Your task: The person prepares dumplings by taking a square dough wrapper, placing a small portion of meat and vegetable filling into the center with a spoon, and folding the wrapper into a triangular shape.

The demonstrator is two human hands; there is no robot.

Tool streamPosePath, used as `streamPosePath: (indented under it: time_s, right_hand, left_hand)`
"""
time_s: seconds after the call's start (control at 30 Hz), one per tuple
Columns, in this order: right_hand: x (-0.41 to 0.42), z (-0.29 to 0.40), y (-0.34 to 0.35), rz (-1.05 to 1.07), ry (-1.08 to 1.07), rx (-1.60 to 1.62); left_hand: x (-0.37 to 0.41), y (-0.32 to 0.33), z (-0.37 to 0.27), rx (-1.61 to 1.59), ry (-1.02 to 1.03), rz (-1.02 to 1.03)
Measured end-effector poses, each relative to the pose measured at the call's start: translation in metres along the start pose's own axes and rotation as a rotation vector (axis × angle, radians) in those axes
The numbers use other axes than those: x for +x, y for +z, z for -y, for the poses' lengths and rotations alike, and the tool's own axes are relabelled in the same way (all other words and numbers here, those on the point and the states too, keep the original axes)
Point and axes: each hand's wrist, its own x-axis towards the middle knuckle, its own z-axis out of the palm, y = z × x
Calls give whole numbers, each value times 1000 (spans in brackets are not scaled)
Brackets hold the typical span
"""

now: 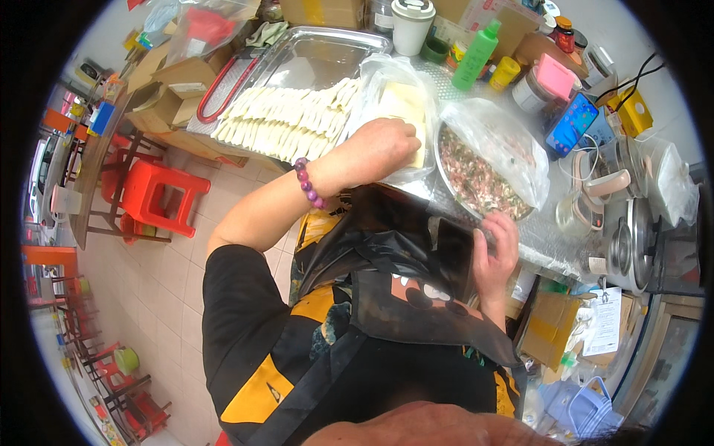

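My left hand point(385, 146), with a purple bead bracelet point(308, 184) on its wrist, is curled over a stack of pale dough wrappers point(403, 100) in a clear plastic bag point(372, 75). Its fingertips are hidden, so any grip on a wrapper cannot be made out. At the near rim of a metal bowl point(438, 161), my right hand point(498, 245) has its thumb apart from its fingers and nothing visible in it. Minced meat filling with green bits point(474, 173) shows in the bowl, partly covered by a plastic sheet point(510, 142). Left of the wrappers, folded dumplings point(284, 120) lie in rows on a metal tray point(329, 39).
Beyond the bowl stand a green spray bottle point(476, 56), a white lidded cup point(411, 28) and several jars. A lit phone point(573, 124) leans at the right near glass jars point(580, 212). A red-handled tool point(215, 92) lies beside the tray. A red stool point(162, 195) stands left.
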Motion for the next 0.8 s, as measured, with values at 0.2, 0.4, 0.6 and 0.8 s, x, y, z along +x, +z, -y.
streamPosePath:
  time_s: [0.2, 0.4, 0.6, 0.8]
  right_hand:
    - [-1, -1, 0, 6, 3, -14]
    - [0, -2, 1, -20, 33, -20]
    - [7, -8, -3, 30, -55, -162]
    - [26, -9, -7, 141, -76, -153]
  left_hand:
    - [-4, 5, 2, -17, -46, -107]
    - [-7, -1, 35, -797, -586, -477]
    - [-20, 0, 29, -2146, -571, -619]
    - [-37, 37, -48, -2147, -812, -319]
